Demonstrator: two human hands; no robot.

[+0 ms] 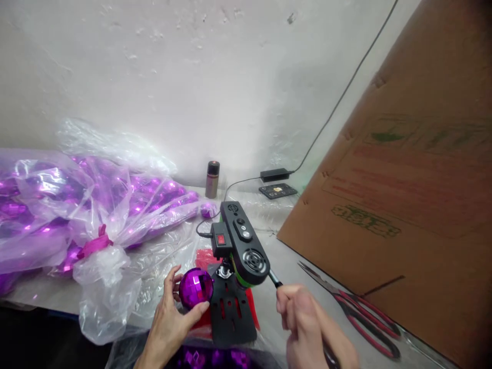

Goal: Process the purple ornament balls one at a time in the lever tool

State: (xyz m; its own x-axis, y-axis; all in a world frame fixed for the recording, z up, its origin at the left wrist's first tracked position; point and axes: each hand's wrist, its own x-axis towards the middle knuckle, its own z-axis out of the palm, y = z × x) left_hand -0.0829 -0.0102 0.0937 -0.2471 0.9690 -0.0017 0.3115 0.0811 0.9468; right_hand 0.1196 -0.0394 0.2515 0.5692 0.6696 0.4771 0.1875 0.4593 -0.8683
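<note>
A shiny purple mirror-tiled ball (196, 288) sits between the thumb and fingers of my left hand (169, 312), just left of a small black machine (246, 241). The machine has a red switch, round vents, a green edge and a slotted black base plate (232, 320). My right hand (307, 325) is closed around a black-handled metal rod (274, 278). The rod's metal end meets the machine's right side; whether it is fixed there I cannot tell. Part of its handle shows below my fist.
Clear plastic bags (115, 205) of purple balls fill the left side. Behind stand a small bottle (212, 179), a black power adapter (275, 175) with its cable, and a phone (278, 190). Large scissors (357, 312) lie at right beside a big cardboard box (400, 169).
</note>
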